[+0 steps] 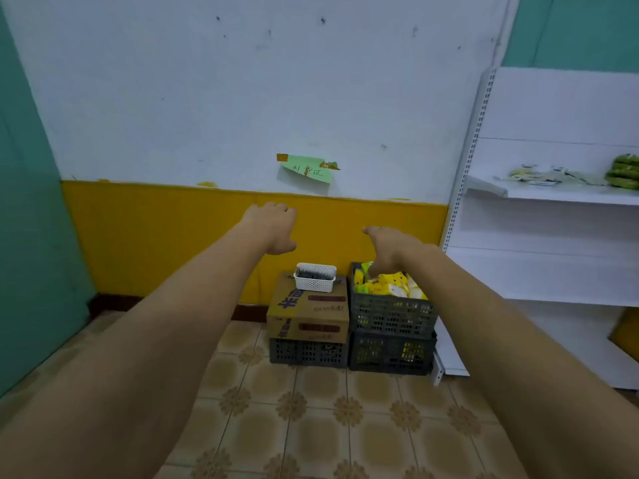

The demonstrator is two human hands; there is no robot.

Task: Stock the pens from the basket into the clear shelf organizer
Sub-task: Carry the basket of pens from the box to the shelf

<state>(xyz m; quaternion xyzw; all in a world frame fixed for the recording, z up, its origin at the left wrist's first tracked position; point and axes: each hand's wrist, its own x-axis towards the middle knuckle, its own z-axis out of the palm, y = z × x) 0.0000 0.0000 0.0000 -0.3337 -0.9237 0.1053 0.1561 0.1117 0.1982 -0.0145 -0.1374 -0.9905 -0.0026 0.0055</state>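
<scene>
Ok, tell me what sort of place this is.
Probably a small shop's stocking corner. A white metal retail shelving unit holds green packaged goods, dark plastic crates of yellow packets are stacked on the tiled floor, and a white slotted basket of pens sits on a cardboard carton.

Not much readable here tbh. Green paper note (308, 170) taped on white wall, far centre: handwritten characters in dark ink, last one looks like 区, rest too scrawly to make out. Cardboard box (308, 311) on floor against wall, right of centre: big purple characters on top and on front face, seen sideways, can't read them. Same box has dark red label strips with small print, too blurry. No numbers or brand names legible anywhere.
</scene>
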